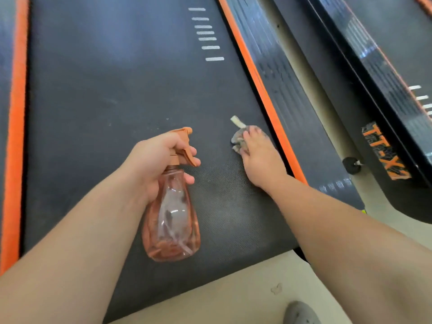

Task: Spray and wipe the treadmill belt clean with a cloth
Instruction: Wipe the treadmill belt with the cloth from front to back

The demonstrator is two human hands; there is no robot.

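**A:** Your bare forearms (70,242) fill the bottom of the view. Your left hand (154,160) is clenched round the neck of the translucent pink plastic spray bottle (171,218), with fingers at its orange trigger (184,146). You hold the bottle above the near end of the black textured treadmill belt (105,90).

**B:** Your right hand (259,157) presses the crumpled grey cloth (238,139) onto that belt, just beside the orange edge strip (257,78). Your fingers lie over it rather than pinching, as far as the blur allows.

**A:** I'd judge you're in the wiping step, at the near right corner.

**B:** Next, you probably need to sweep the cloth leftward with even pressure. Spray ahead of it before you work up toward the white dashes (205,33).

**A:** As for writing, the orange letters "TT-X" (383,153) show on the neighbouring black frame. One more character follows that I can't make out. The pale marks on the side rail are too small to read.
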